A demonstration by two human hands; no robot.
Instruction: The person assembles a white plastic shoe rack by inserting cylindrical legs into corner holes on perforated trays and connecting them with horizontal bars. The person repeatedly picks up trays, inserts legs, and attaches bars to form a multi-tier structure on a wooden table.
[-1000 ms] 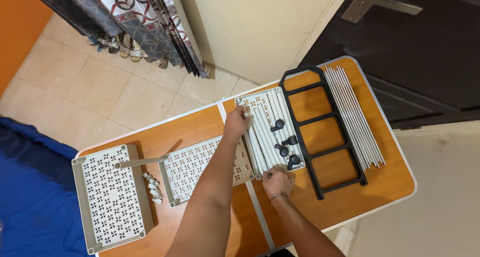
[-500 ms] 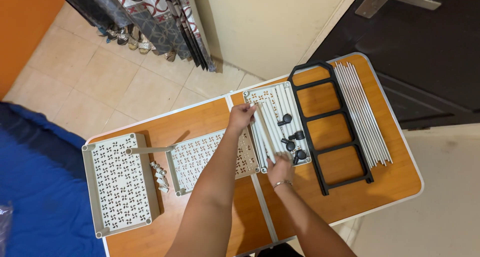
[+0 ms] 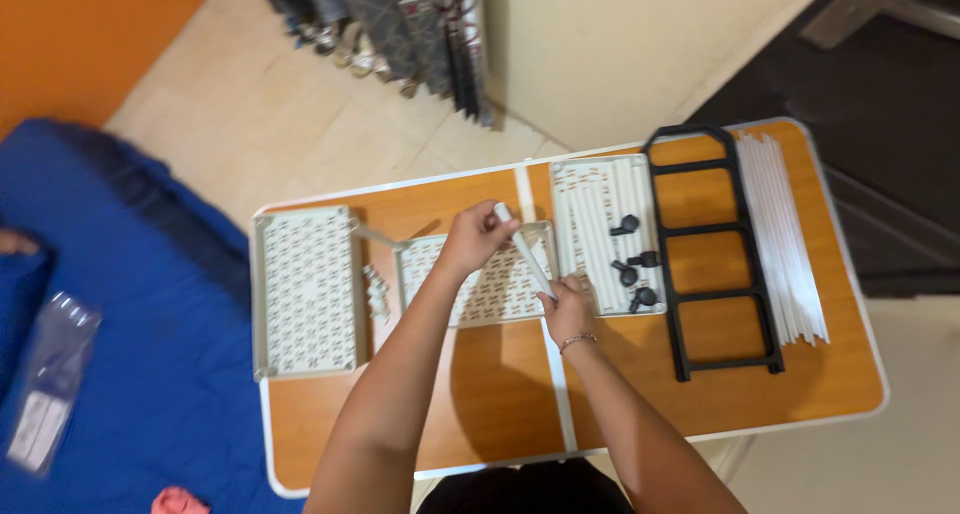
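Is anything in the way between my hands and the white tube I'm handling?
Nothing visible. The left hand grips the white tube near its upper end, the right hand at its lower end, above the middle perforated tray.

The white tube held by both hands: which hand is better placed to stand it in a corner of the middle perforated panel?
Probably the left hand: it grips the white tube's upper end above the middle perforated panel. The right hand sits at the panel's right edge.
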